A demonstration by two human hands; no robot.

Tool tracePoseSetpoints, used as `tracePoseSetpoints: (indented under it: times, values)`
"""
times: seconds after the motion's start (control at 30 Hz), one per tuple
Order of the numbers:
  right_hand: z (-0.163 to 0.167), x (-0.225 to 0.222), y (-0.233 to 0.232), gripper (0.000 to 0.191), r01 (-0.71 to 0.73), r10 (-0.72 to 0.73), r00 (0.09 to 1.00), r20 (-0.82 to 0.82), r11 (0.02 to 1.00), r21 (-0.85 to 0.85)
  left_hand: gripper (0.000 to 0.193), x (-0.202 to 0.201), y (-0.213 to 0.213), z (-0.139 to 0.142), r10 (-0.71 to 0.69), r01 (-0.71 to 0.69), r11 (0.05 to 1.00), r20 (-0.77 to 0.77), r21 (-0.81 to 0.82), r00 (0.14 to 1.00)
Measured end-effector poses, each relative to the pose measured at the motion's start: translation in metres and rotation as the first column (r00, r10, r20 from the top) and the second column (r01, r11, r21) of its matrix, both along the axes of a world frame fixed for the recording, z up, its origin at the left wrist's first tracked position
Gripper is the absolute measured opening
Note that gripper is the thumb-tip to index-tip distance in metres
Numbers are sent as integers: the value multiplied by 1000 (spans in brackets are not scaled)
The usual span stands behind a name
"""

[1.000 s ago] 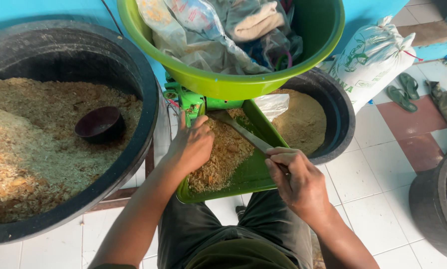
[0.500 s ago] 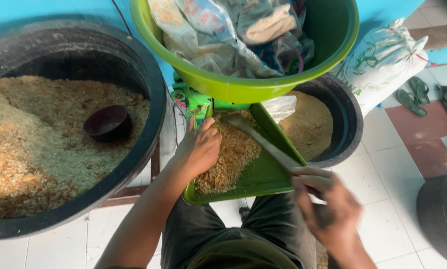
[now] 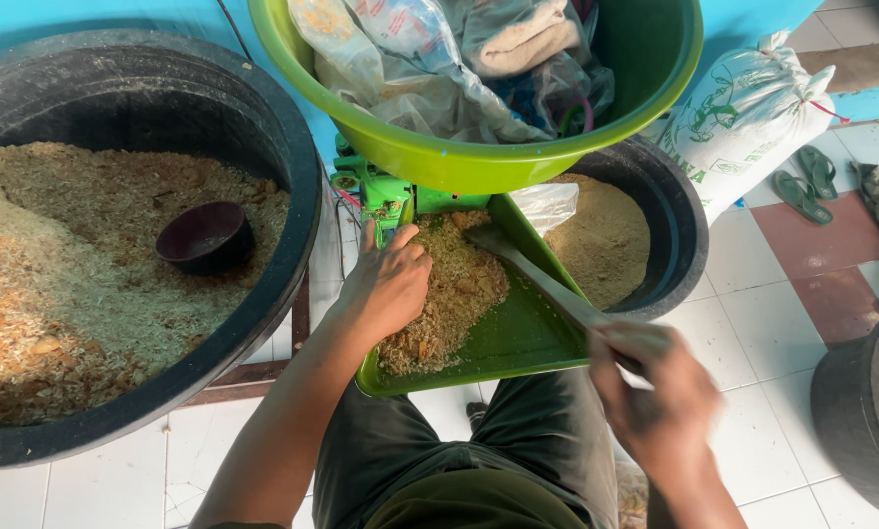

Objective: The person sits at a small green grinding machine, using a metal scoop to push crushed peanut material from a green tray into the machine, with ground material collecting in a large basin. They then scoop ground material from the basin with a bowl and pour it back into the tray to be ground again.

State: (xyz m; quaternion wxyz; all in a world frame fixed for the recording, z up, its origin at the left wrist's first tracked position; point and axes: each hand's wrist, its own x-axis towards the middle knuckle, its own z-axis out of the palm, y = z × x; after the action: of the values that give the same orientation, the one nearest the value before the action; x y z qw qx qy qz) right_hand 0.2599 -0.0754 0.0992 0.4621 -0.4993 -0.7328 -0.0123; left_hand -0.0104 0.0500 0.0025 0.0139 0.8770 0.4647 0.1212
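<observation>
1. Resting on the chopped feed (image 3: 454, 294) in the green tray (image 3: 518, 343): your left hand (image 3: 386, 284), fingers curled together.
2. Your right hand (image 3: 660, 392), blurred, fingers clamped on the knife (image 3: 542, 279) handle over the tray.

Large lime-green plastic basin (image 3: 439, 162) overhangs the rear of the flat green plastic tray (image 3: 518, 338), blocking approach from above there. Big black round tub (image 3: 297, 196) walls the left, smaller black tub (image 3: 680, 225) the right. Tray's near right half bare; front edge open above the lap.
</observation>
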Motion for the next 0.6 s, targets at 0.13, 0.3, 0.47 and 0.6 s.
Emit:
tracePoseSetpoints:
  times: [0.13, 0.3, 0.47, 0.6]
  values:
    - [-2, 5, -3, 24, 8, -8, 1000, -30, 1000, 12, 12, 0, 0, 0, 14, -14, 1000, 3, -10, 1000]
    - [-5, 0, 8, 22, 13, -12, 1000, -28, 1000, 22, 13, 0, 0, -1, 20, -20, 1000, -23, -1, 1000]
    - [-4, -5, 17, 21, -20, 20, 1000, -22, 1000, 10, 14, 0, 0, -1, -12, 10, 996, 15, 85, 1000]
    - [-8, -3, 10, 22, 16, -15, 997, -71, 1000, 11, 10, -1, 1, -1, 5, -4, 999, -5, 51, 1000]
